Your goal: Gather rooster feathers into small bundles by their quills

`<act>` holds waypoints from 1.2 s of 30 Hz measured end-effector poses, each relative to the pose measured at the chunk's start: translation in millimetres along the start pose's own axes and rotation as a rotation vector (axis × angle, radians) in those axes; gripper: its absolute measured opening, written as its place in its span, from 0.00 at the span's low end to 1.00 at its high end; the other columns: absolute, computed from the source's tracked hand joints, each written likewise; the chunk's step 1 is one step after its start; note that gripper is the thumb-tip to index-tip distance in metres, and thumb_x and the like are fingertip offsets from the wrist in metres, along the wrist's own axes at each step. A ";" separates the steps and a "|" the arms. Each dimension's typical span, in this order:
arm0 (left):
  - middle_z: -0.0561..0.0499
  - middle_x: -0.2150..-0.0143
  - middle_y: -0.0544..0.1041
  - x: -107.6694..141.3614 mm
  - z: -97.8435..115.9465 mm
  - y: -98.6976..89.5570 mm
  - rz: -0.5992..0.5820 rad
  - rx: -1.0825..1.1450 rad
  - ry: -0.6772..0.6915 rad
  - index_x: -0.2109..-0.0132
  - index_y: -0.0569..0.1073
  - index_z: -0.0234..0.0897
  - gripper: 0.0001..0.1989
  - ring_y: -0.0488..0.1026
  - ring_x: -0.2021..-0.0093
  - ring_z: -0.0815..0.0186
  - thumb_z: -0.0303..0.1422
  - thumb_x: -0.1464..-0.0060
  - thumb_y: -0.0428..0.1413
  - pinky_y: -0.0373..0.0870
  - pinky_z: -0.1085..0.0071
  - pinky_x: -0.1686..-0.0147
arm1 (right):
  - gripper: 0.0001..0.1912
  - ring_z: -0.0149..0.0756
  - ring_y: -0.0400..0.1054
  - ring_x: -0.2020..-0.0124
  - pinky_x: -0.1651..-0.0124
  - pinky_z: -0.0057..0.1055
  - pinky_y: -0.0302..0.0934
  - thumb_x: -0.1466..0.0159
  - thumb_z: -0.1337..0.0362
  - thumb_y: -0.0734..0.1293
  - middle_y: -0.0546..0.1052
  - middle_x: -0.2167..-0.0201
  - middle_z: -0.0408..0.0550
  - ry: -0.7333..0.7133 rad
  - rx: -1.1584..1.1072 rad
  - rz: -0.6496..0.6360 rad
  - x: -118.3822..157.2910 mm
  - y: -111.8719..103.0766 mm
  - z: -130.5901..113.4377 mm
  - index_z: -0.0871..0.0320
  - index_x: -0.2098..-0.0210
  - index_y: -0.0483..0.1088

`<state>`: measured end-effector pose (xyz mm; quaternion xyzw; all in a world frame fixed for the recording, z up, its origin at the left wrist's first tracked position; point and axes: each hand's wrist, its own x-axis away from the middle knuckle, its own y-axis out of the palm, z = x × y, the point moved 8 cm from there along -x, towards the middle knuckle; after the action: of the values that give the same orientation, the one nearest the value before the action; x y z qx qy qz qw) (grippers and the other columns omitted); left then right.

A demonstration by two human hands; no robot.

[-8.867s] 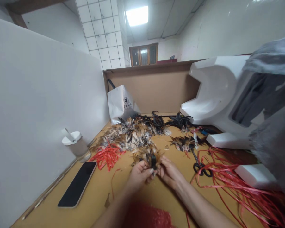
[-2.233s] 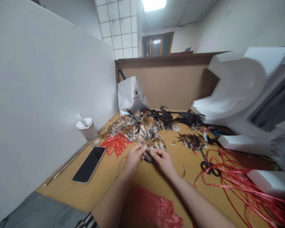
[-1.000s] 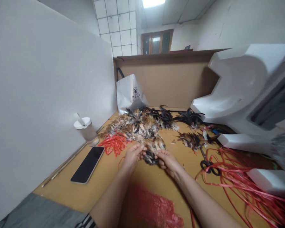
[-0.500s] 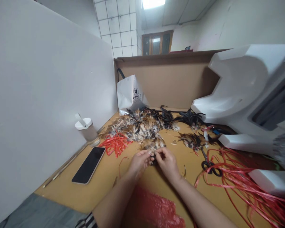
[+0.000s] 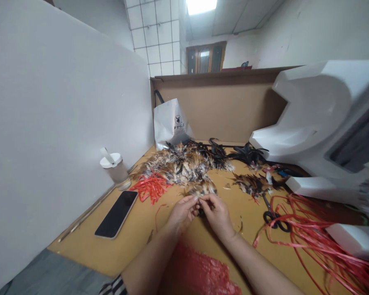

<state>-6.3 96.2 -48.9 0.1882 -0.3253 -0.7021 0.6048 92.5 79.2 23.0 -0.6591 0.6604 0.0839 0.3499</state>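
My left hand (image 5: 184, 211) and my right hand (image 5: 215, 211) meet above the tabletop, fingertips pinched close together. Both are closed on feathers (image 5: 200, 212), whose dark ends show between and below the fingers; the pinched part is mostly hidden. Just beyond the fingertips lies a small tuft of tan and brown feathers (image 5: 202, 187). Behind it spreads a large heap of brown, black and whitish feathers (image 5: 184, 166). Short red plastic strips (image 5: 153, 188) lie in a pile to the left of the heap.
A phone (image 5: 116, 214) and a lidded cup (image 5: 116, 171) stand at left. Black-handled scissors (image 5: 276, 221), long red plastic strands (image 5: 322, 237) and white foam (image 5: 310, 110) are at right. A red plastic sheet (image 5: 199, 272) lies under my forearms. A silver-white bag (image 5: 168, 123) leans at the back.
The view has shifted slightly, so the whole scene sits a little lower and to the right. My hands keep their pinch, the fingertips now a bit closer together.
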 end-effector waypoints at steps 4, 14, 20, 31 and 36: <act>0.51 0.76 0.71 1.5 3.0 3.6 -0.013 -0.055 0.021 0.68 0.72 0.29 0.09 0.64 0.78 0.76 0.31 0.59 0.59 0.56 0.79 0.78 | 0.07 0.31 0.65 0.74 0.69 0.27 0.60 0.42 0.62 0.59 0.71 0.75 0.45 0.058 -0.097 0.006 0.6 2.6 7.2 0.58 0.69 0.66; 0.51 0.75 0.71 1.0 7.7 1.8 -0.046 -0.127 0.034 0.68 0.72 0.29 0.09 0.63 0.79 0.77 0.31 0.58 0.59 0.55 0.79 0.78 | 0.12 0.34 0.68 0.66 0.61 0.31 0.63 0.42 0.64 0.59 0.73 0.67 0.49 -0.030 -0.075 -0.094 0.9 6.4 8.8 0.57 0.58 0.64; 0.54 0.77 0.69 2.8 12.2 1.0 -0.009 -0.038 -0.019 0.69 0.72 0.31 0.07 0.63 0.80 0.78 0.29 0.59 0.59 0.55 0.81 0.80 | 0.11 0.34 0.66 0.66 0.62 0.30 0.60 0.42 0.65 0.60 0.72 0.67 0.49 -0.184 0.093 -0.127 1.6 3.8 -8.0 0.57 0.60 0.65; 0.53 0.79 0.68 1.5 11.3 -2.6 -0.026 -0.160 0.038 0.71 0.71 0.31 0.07 0.62 0.80 0.76 0.30 0.59 0.59 0.57 0.79 0.78 | 0.08 0.33 0.63 0.69 0.64 0.29 0.55 0.40 0.65 0.59 0.70 0.74 0.47 -0.285 0.349 -0.168 1.8 3.7 -11.2 0.58 0.71 0.68; 0.54 0.79 0.68 0.6 9.3 -3.2 -0.031 -0.113 0.019 0.71 0.71 0.31 0.06 0.62 0.80 0.77 0.29 0.59 0.59 0.56 0.80 0.78 | 0.07 0.33 0.62 0.68 0.63 0.30 0.54 0.40 0.66 0.58 0.70 0.72 0.47 -0.317 0.363 -0.188 2.8 5.8 -13.0 0.57 0.69 0.68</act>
<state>-14.8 98.0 -44.3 0.1656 -0.2764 -0.7268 0.6065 82.9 70.2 29.0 -0.6224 0.5375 0.0332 0.5680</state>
